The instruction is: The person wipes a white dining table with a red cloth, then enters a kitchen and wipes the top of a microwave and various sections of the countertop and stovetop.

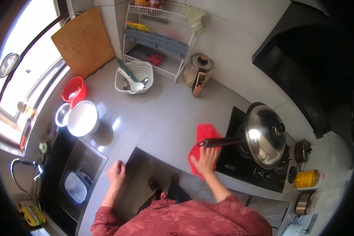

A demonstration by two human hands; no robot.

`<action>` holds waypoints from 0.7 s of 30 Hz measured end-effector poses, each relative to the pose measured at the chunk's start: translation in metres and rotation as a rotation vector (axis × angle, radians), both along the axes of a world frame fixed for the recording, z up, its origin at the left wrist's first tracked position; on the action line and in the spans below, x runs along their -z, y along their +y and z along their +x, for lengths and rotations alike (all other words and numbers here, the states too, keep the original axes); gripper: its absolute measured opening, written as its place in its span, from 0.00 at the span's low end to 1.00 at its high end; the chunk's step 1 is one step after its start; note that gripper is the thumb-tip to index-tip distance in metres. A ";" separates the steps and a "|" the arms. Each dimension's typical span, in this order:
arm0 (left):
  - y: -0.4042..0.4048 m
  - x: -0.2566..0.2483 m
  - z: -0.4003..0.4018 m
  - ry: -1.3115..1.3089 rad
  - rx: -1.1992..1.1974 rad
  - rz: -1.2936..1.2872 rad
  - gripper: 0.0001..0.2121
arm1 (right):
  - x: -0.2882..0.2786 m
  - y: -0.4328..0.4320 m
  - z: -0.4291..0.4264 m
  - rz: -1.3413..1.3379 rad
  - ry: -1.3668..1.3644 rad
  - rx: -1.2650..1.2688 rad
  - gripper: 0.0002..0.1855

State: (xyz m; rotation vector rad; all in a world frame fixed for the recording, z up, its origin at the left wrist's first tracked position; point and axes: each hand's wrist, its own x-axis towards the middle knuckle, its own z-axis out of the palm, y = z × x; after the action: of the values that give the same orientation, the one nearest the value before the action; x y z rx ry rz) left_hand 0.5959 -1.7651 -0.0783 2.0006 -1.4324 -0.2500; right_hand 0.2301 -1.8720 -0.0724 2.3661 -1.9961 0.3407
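My right hand (206, 160) lies with spread fingers on a red cloth (201, 147), which rests on the grey countertop (165, 118) beside the gas stove (239, 165). The dark handle (221, 142) of a lidded wok (265, 135) passes over the cloth, just beyond my fingertips; whether they touch it I cannot tell. My left hand (117, 173) is curled by the counter edge, right of the sink, and nothing shows in it. Left of the middle, a white bowl (83, 118) stands near a red plastic dipper (74, 90).
A white basket (134, 78) with utensils, a wire rack (157, 38), a glass electric kettle (199, 70) and a wooden cutting board (84, 42) stand along the back. The sink (62, 174) is at left. A dark range hood (306, 65) overhangs the right. An oil bottle (307, 178) stands beyond the stove.
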 end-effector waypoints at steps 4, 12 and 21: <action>-0.043 0.022 0.009 -0.163 0.030 -0.126 0.03 | -0.003 0.030 -0.004 0.100 0.016 0.059 0.41; -0.044 0.023 0.014 -0.330 0.052 0.049 0.04 | 0.024 -0.152 -0.042 -0.105 0.024 0.323 0.38; -0.049 0.026 0.017 -0.346 0.061 0.158 0.02 | 0.035 -0.337 -0.097 -0.010 0.032 0.489 0.38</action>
State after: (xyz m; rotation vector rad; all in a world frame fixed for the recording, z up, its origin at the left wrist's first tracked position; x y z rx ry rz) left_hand 0.6130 -1.8143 -0.1039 2.2101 -1.7349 -0.0441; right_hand 0.1331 -2.2091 -0.1070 1.7737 -2.4451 0.2851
